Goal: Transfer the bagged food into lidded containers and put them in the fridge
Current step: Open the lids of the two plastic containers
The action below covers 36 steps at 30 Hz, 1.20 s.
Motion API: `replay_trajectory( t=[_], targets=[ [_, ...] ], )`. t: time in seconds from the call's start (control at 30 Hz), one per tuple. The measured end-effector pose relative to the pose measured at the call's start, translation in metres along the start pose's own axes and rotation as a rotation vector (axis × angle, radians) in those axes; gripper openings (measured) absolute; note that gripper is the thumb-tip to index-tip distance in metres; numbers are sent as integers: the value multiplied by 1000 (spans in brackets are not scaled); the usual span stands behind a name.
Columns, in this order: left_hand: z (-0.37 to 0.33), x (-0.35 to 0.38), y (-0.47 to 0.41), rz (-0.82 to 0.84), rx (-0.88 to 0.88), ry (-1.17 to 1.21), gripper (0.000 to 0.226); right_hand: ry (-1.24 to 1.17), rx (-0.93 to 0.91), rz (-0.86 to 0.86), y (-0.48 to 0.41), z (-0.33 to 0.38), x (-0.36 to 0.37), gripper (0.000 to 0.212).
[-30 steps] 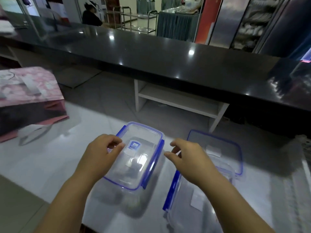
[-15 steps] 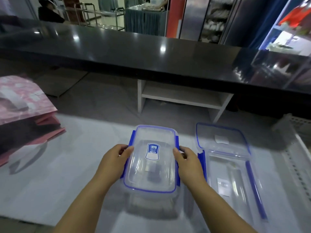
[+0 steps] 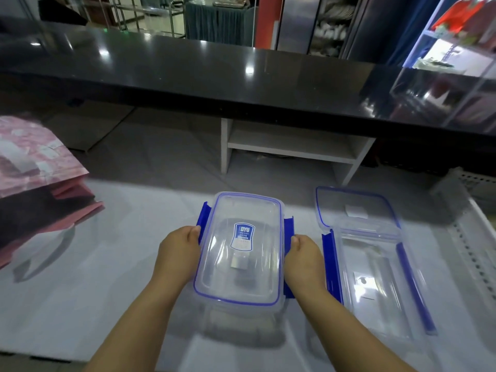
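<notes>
In the lower centre of the frame we hold the clear lidded container [image 3: 239, 267] over the white bench [image 3: 120, 237]. Its blue label [image 3: 243, 236] reads "DYU"; the smaller print is blurred. Our left hand [image 3: 178, 253] and right hand [image 3: 304, 260] grip its sides, fingers curled on the blue latches [image 3: 288, 224]. At right lies an open second container [image 3: 375, 285], and at left a pink bag [image 3: 32, 162].
</notes>
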<state>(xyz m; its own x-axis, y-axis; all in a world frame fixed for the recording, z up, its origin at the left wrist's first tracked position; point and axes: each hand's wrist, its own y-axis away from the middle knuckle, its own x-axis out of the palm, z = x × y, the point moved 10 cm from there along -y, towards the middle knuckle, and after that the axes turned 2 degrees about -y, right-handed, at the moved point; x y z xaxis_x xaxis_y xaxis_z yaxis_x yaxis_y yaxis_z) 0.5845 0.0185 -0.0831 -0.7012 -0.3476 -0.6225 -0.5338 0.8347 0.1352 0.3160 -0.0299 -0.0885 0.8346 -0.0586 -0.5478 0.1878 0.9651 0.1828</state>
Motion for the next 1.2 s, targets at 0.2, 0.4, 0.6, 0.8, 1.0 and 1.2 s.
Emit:
replay_trajectory(
  t=[0.2, 0.4, 0.6, 0.8, 1.0, 1.2],
  targets=[
    [22, -1, -3, 67, -74, 60, 26, 142, 91, 214, -10, -10, 18, 23],
    [-7, -11, 4, 41, 130, 44, 23, 48, -120, 61, -2, 21, -5, 18],
    [-23, -12, 13, 65, 197, 33, 18, 30, -130, 305, 16, 31, 14, 25],
    [-48, -34, 20, 34, 242, 229, 16, -181, -144, 239, 21, 44, -7, 17],
    [-76, -31, 11, 70, 340, 200, 20, -538, -44, 246, 9, 62, -37, 18],
    [-46, 4, -27, 111, 198, -49, 44, -601, -262, 162, -15, 105, -88, 9]
  ],
)
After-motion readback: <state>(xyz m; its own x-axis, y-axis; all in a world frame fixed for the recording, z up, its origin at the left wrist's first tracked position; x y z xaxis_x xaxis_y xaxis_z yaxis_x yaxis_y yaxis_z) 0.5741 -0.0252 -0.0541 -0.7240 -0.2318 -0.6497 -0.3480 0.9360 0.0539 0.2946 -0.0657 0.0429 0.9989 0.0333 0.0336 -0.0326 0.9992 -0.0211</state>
